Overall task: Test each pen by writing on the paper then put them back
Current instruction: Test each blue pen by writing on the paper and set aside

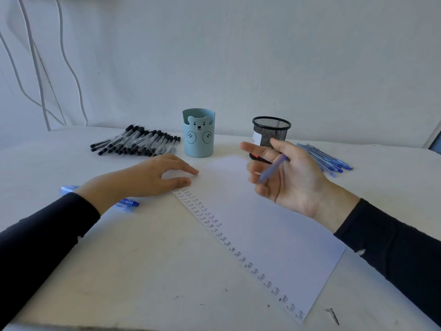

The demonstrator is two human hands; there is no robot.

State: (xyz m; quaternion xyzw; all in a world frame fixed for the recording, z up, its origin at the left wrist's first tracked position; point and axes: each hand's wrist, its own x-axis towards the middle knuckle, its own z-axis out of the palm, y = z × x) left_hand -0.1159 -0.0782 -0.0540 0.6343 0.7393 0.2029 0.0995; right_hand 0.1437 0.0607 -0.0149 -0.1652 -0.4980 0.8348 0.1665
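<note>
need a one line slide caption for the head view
The right hand holds a blue pen above the test-marked paper while the left hand rests at its corner.

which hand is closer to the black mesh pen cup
Right. The right hand, holding a blue pen, hovers just in front of the black mesh cup. The left hand rests on the paper at its left edge, well to the cup's left.

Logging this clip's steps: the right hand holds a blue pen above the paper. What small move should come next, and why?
Probably turn the blue pen into a writing grip and lower its tip to the paper. The right hand holds it loosely in the air, while the left hand rests on the paper's edge above the "Test" rows.
</note>
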